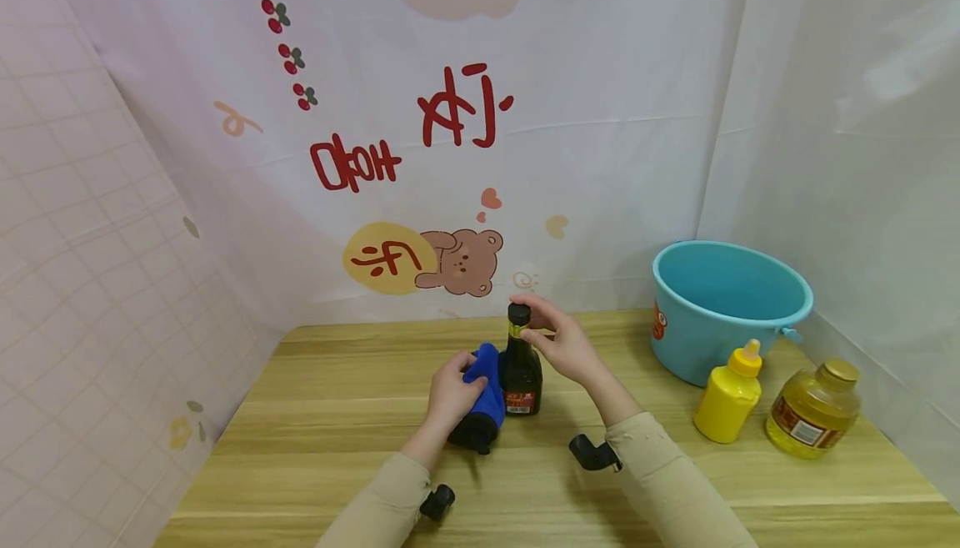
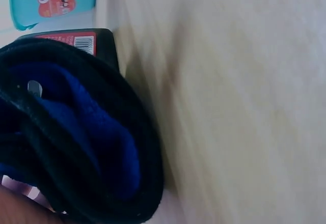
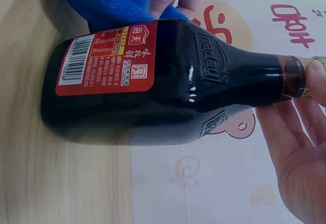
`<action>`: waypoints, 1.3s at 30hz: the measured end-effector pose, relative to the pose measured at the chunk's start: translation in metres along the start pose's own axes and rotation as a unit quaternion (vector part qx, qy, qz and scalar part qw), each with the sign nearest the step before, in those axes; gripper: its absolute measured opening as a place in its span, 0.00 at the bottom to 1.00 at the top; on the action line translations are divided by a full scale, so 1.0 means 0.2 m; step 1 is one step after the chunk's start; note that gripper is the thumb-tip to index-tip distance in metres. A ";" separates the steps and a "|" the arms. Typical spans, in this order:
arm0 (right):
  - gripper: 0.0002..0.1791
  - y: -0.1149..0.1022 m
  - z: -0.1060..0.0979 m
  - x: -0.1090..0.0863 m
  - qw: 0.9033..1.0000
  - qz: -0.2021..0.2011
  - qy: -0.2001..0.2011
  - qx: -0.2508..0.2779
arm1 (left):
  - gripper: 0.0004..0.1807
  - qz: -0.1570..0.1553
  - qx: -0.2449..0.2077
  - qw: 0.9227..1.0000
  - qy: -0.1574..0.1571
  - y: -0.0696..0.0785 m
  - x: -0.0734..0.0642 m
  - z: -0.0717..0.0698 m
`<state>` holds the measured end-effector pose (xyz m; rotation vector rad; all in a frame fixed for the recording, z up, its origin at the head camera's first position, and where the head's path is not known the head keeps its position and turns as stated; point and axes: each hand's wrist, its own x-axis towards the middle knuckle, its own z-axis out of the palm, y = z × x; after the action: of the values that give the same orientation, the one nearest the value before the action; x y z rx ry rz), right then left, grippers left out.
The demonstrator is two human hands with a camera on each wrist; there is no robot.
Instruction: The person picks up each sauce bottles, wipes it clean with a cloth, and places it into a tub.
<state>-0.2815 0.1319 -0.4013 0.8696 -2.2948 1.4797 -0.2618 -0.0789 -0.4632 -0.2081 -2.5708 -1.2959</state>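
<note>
A dark soy sauce bottle (image 1: 521,381) with a red label (image 3: 107,61) stands upright on the wooden table. My right hand (image 1: 567,349) holds it by the neck, thumb and fingers around the part just under the black cap (image 1: 519,313). To the left of the bottle, my left hand (image 1: 452,394) grips a bunched blue cloth (image 1: 489,398) with a black border. The cloth lies right against the bottle's side in the right wrist view. Its folded black border (image 2: 150,152) fills much of the left wrist view and covers most of the bottle there.
At the right stands a light blue bucket (image 1: 675,339). In front of it are a yellow squeeze bottle (image 1: 726,404) and a jar of golden oil (image 1: 813,414). A white printed curtain (image 1: 600,156) hangs behind the table (image 1: 337,414).
</note>
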 end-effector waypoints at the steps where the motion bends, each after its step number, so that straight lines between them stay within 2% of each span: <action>1: 0.28 0.00 0.00 0.00 1.000 -0.002 0.001 0.001 | 0.09 -0.003 0.009 1.000 -0.004 0.00 0.00 0.00; 8: 0.29 0.01 0.00 0.00 1.000 -0.011 0.003 0.000 | 0.12 -0.028 0.061 0.996 -0.051 0.00 0.03 -0.01; 12: 0.28 0.01 0.00 0.01 1.000 -0.014 0.002 0.004 | 0.11 -0.018 0.078 0.994 -0.068 0.00 0.04 -0.02; 17: 0.28 0.01 -0.01 0.01 1.000 -0.010 -0.009 0.009 | 0.11 0.007 0.110 0.991 -0.075 -0.01 0.06 -0.05; 26: 0.30 -0.01 -0.04 0.03 0.999 0.030 -0.043 -0.002 | 0.12 0.031 0.142 0.988 -0.049 -0.05 0.06 -0.12; 33: 0.33 -0.05 -0.06 0.04 0.999 0.025 -0.040 -0.008 | 0.12 0.046 0.160 0.985 -0.035 -0.04 0.06 -0.18; 39: 0.35 -0.07 -0.06 0.05 0.999 0.024 -0.016 -0.034 | 0.13 0.112 0.200 0.973 -0.007 -0.03 0.04 -0.23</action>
<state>-0.2816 0.1349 -0.3796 0.8307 -2.3899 1.4068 -0.2642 -0.1189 -0.4390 -0.4129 -2.6584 -0.6843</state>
